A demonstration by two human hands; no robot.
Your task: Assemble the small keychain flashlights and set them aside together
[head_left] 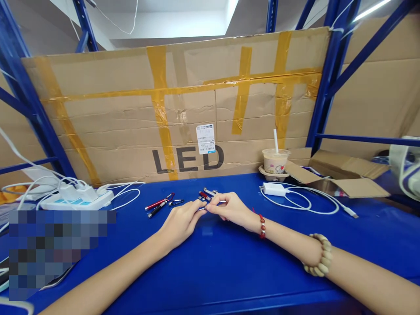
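Blue surface (210, 267): toward its back edge, left hand (181, 222) and right hand (233, 211) pinch one slim metallic piece (202, 208) near pen-shaped tubes (155, 204)

The left hand (180, 221) and the right hand (233, 211) are meeting over the middle of the blue counter (210, 271), pinching a small slim piece (202, 208) that they are mostly hiding. A red stick (155, 205) and a black stick (156, 210) are lying to the left, while small metallic pieces (209, 191) are resting just beyond the hands. A white power strip (77, 203) is sitting farther left; a white charger (274, 189) and a cup (274, 164) are occupying the far right, and a taped cardboard sheet (124, 131) is standing behind.
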